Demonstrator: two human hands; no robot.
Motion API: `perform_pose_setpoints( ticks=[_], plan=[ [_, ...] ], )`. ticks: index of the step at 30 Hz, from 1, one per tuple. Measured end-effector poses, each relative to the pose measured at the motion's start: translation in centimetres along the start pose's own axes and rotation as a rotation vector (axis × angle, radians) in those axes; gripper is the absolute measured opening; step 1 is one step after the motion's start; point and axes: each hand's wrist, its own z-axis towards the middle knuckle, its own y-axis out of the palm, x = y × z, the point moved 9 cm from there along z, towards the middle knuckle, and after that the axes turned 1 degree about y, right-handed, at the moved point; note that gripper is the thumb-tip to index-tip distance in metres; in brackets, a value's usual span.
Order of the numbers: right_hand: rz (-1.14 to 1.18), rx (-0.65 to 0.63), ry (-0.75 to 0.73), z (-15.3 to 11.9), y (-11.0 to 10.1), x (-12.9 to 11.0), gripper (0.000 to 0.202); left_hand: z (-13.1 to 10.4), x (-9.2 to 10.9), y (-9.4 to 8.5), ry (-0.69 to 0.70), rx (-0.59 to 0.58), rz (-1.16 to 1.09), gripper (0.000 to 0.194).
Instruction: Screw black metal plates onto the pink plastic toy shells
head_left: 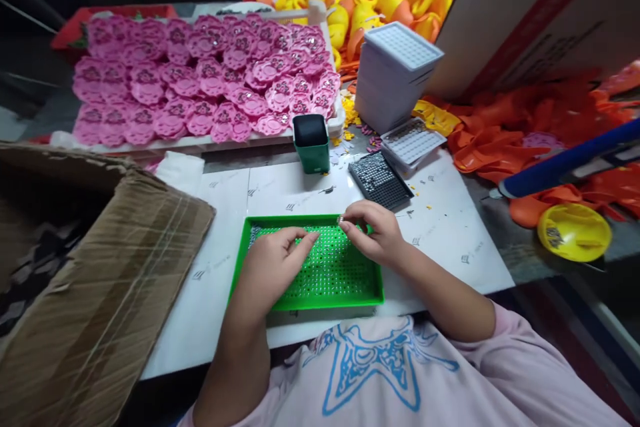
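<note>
A green tray (375, 293) with a grid of small holes lies on the white tabletop in front of me. Small shiny bits sit in many of its holes. Over the tray's left half is my left hand (275, 267), thumb and forefinger drawn together; whatever they may hold is too small to see. At the tray's back right edge my right hand (373, 230) pinches a small shiny piece (341, 219) between thumb and forefinger. Just behind that hand lies a black gridded tray (381, 180), partly filled with small silvery pieces.
Pink ruffled pieces (200, 80) fill a white tray at the back left. Behind the work area stand a green container (313, 147) and stacked white trays (395, 80). A cardboard box (100, 280) is left; a blue pen-like tool (570, 160) and yellow dish (575, 233) are right.
</note>
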Motion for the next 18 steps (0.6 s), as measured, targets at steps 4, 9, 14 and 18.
perform_pose_setpoints(
  ticks=[4, 9, 14, 18],
  plan=[
    [0.013, 0.023, 0.091, 0.1, -0.8, 0.4, 0.01, -0.1, -0.8, -1.1, -0.014, 0.091, -0.331, 0.031],
    [-0.007, -0.006, 0.216, 0.5, -1.6, 0.9, 0.017, -0.5, -1.4, -2.3, 0.012, 0.206, -0.753, 0.029],
    [-0.193, -0.188, 0.346, 3.4, -0.5, 5.7, 0.018, -0.2, -1.3, -2.8, 0.02, 0.277, -0.92, 0.028],
    [-0.388, -0.306, 0.463, 6.6, 0.2, 11.3, 0.031, 0.0, -1.7, -3.5, 0.013, 0.352, -0.974, 0.027]
  ],
)
